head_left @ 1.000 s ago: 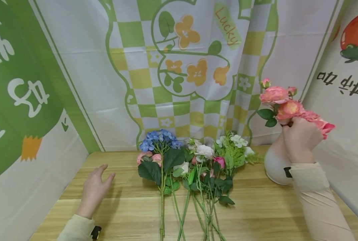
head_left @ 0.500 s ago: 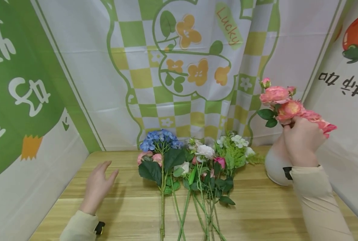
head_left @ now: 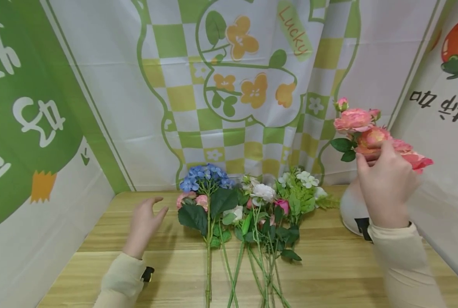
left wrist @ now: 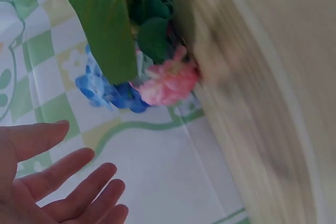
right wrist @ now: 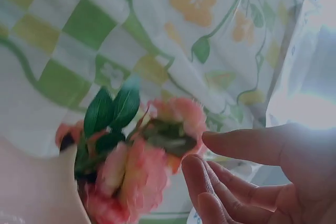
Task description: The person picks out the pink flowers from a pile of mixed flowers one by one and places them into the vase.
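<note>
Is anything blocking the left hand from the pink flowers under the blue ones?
Nothing visible does. In the head view, only bare table shows between the left hand and the pink flowers' nearest edge. A dark green leaf lies close by, but seems off the straight path.

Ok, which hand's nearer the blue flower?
Left. Left hand: left of the blue flower, not touching. Right hand: well to its right, by the vase.
</note>
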The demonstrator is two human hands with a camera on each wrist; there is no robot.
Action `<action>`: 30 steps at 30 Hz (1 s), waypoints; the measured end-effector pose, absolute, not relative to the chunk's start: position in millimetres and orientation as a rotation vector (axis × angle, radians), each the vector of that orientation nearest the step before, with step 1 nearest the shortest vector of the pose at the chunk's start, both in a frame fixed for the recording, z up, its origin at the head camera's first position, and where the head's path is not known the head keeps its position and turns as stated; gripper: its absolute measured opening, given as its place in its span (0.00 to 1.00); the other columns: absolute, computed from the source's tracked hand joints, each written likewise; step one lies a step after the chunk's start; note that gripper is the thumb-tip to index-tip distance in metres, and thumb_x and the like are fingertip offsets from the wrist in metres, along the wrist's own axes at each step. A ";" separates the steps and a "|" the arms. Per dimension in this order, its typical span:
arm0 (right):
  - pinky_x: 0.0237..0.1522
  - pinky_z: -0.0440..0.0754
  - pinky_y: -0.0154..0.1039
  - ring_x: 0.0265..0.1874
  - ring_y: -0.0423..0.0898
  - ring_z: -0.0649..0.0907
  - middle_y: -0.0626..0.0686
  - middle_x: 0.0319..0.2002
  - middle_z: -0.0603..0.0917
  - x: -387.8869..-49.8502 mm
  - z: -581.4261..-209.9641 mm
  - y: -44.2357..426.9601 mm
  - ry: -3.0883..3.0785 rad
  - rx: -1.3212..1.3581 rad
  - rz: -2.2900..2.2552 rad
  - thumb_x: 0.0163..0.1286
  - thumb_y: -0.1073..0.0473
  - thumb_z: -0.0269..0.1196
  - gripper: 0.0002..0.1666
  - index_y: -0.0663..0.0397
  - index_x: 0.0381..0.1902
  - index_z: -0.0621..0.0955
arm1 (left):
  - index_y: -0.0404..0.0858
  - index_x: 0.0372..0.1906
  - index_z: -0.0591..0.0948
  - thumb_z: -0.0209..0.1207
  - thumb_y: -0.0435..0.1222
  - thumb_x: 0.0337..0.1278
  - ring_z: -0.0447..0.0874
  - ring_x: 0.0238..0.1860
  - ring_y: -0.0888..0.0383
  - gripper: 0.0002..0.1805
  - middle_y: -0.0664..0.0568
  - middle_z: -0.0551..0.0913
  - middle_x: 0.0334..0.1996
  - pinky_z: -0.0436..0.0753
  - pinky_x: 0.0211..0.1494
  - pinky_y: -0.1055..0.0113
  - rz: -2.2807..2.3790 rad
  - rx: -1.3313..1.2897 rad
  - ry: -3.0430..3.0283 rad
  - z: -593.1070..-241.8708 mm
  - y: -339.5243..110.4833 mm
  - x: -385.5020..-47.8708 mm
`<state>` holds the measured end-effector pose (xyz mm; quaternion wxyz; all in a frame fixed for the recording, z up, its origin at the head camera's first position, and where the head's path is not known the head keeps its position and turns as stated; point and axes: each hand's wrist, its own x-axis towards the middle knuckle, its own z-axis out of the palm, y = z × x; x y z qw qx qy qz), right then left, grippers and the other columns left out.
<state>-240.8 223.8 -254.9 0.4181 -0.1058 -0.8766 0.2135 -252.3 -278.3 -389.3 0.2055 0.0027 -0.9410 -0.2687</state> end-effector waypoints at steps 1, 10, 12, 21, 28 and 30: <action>0.17 0.65 0.52 0.28 0.66 0.80 0.63 0.33 0.86 -240.3 -256.4 220.2 -2.192 -0.240 0.547 0.64 0.48 0.62 0.21 0.59 0.46 0.79 | 0.27 0.54 0.77 0.59 0.36 0.59 0.75 0.54 0.34 0.21 0.30 0.78 0.52 0.73 0.57 0.42 -0.751 0.003 -2.622 -388.6 -275.4 -253.9; 0.25 0.75 0.48 0.30 0.54 0.87 0.56 0.35 0.88 -241.7 -272.1 199.3 -2.234 -0.076 0.602 0.64 0.50 0.62 0.16 0.54 0.45 0.82 | 0.31 0.46 0.83 0.61 0.34 0.56 0.82 0.41 0.39 0.14 0.36 0.84 0.42 0.80 0.42 0.48 -0.820 0.003 -2.606 -389.3 -252.2 -268.9; 0.30 0.78 0.49 0.31 0.54 0.87 0.58 0.35 0.88 -244.4 -275.7 194.4 -2.236 -0.045 0.653 0.65 0.52 0.62 0.16 0.56 0.44 0.82 | 0.32 0.45 0.83 0.62 0.33 0.55 0.82 0.40 0.41 0.13 0.37 0.84 0.40 0.80 0.40 0.50 -0.830 -0.014 -2.598 -390.2 -245.6 -273.0; 0.29 0.81 0.51 0.30 0.55 0.86 0.61 0.35 0.87 -255.9 -295.2 175.2 -2.329 0.058 0.734 0.67 0.53 0.60 0.16 0.60 0.45 0.81 | 0.37 0.38 0.86 0.63 0.32 0.53 0.83 0.36 0.44 0.07 0.43 0.87 0.37 0.78 0.38 0.51 -0.674 -0.075 -2.630 -399.3 -221.2 -289.1; 0.28 0.80 0.49 0.31 0.54 0.86 0.58 0.35 0.88 -262.0 -308.6 167.1 -2.380 0.035 0.752 0.67 0.51 0.61 0.16 0.57 0.43 0.82 | 0.39 0.39 0.86 0.59 0.35 0.59 0.81 0.40 0.36 0.08 0.46 0.87 0.39 0.76 0.41 0.44 -0.493 -0.082 -2.732 -407.1 -213.8 -297.9; 0.26 0.80 0.47 0.31 0.54 0.86 0.57 0.35 0.88 -263.2 -311.3 165.4 -2.402 0.020 0.764 0.67 0.50 0.60 0.16 0.56 0.44 0.82 | 0.39 0.37 0.86 0.59 0.36 0.59 0.81 0.39 0.36 0.08 0.46 0.87 0.37 0.76 0.44 0.44 -0.443 -0.090 -2.752 -408.4 -212.8 -298.8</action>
